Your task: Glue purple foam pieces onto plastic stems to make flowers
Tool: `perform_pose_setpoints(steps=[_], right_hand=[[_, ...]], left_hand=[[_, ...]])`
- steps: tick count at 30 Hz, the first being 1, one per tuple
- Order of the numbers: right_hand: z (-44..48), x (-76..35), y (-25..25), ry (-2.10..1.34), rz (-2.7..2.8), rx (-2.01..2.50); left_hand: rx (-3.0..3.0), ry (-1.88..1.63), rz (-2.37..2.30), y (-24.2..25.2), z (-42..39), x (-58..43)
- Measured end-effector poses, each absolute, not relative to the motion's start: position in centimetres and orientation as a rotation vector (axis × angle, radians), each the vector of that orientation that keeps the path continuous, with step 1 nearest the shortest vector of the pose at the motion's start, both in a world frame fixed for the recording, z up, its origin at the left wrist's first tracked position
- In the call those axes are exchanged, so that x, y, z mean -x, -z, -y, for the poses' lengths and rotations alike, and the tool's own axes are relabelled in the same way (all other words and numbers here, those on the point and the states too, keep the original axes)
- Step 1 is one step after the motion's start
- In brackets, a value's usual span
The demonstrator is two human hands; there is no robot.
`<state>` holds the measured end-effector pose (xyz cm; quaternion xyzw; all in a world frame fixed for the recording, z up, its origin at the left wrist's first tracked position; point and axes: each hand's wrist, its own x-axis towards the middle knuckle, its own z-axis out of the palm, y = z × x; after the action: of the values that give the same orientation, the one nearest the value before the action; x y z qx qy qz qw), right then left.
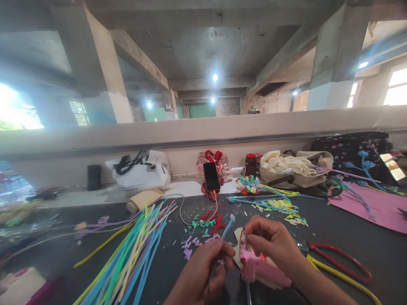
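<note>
Fingers first: the left hand's fingers (222,250) are curled tight round a blue stem (227,226), a fuzzy wire whose tufted tip pokes up toward mid-frame. The left hand (203,273) rises from the bottom edge, back of the hand toward the camera, wrist low. Just to its right, the right hand's fingers (257,231) are bunched narrow, pinching at the upper end of a pink glue gun (259,269). The right hand (273,245) arches over the gun, and its forearm runs off toward the lower right corner. Stem and gun sit close together at lower centre; whether they touch, I cannot tell.

Out from there, teal, red and lilac cut bits (203,222) are scattered on the dark tabletop (333,228) just above the hands. Red-and-yellow-handled scissors (318,246) lie to the right. A fan of coloured stems (136,245) sprawls at lower left.

Further up at centre, a phone (211,176) stands propped with its cable looping down. Along the back wall, a beige bag (321,159) at upper right gapes open with cream cloth (286,163) heaped inside. A red-lidded jar (251,164) stands beside it, contents too dark to tell. A white bag (143,173) slumps at left, with nothing of its inside showing.
</note>
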<state>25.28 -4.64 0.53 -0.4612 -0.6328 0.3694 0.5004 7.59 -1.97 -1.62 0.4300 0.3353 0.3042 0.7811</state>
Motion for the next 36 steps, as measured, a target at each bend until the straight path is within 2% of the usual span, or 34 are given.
perform_pose_setpoints(steps=[7,16,26,36], right_hand=[[2.9,-25.6,-3.8,-0.834,1.474,1.033],[3.2,-24.9,-1.7,-0.991,1.327,1.040],[3.4,-24.5,-1.9,-1.085,1.294,1.065],[3.6,-24.5,-2.0,-1.097,1.310,1.071]], left_hand=[[-0.823,-0.680,-0.653,0.9,1.8,-7.0],[-0.897,-0.775,-0.708,1.7,0.6,-6.2],[-0.860,-0.938,-0.832,0.3,1.5,-6.2],[-0.956,-0.825,-0.862,0.5,2.1,-6.9]])
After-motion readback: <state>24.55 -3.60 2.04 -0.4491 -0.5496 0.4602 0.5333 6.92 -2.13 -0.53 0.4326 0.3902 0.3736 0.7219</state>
